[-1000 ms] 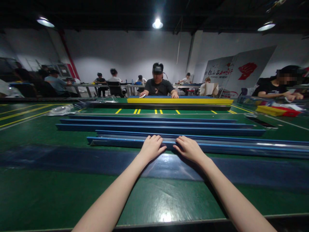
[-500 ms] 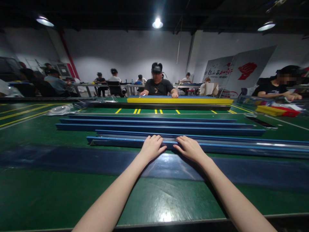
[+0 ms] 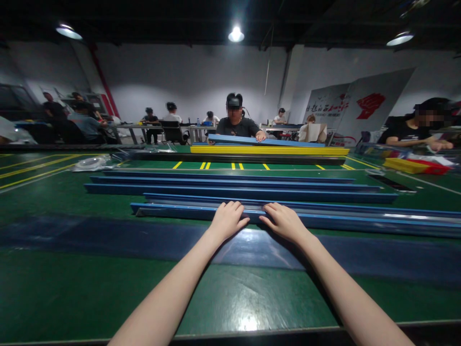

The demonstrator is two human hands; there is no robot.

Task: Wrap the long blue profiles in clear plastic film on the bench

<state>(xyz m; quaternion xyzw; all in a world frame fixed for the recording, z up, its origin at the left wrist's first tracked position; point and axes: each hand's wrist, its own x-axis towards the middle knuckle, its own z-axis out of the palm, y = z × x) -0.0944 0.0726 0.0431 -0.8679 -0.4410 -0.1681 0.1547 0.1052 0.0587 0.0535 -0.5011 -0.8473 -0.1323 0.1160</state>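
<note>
A long blue U-shaped channel [image 3: 180,211] lies across the green table in front of me, its hollow side facing up. My left hand [image 3: 227,218] is closed over its near wall, fingertips curled over the top edge and thumb on my side. A short gap to the right, my right hand [image 3: 283,218] grips the same wall in the same way. Closer to me a flat, see-through bluish strip [image 3: 144,240] stretches across the table under my forearms. Just beyond the held channel are several more blue channels [image 3: 230,192], lying parallel to it.
Farther back lie a black profile [image 3: 306,160] and a yellow profile [image 3: 266,150]. Behind them a person [image 3: 234,126] handles a blue strip [image 3: 273,141]. To the right are a phone [image 3: 391,182] and a yellow tray [image 3: 401,165]. Clear plastic wrap [image 3: 91,163] sits left.
The person opposite has lifted the left end of a blue strip, so it now slants above the yellow profile. My hands keep the same place on the channel.
</note>
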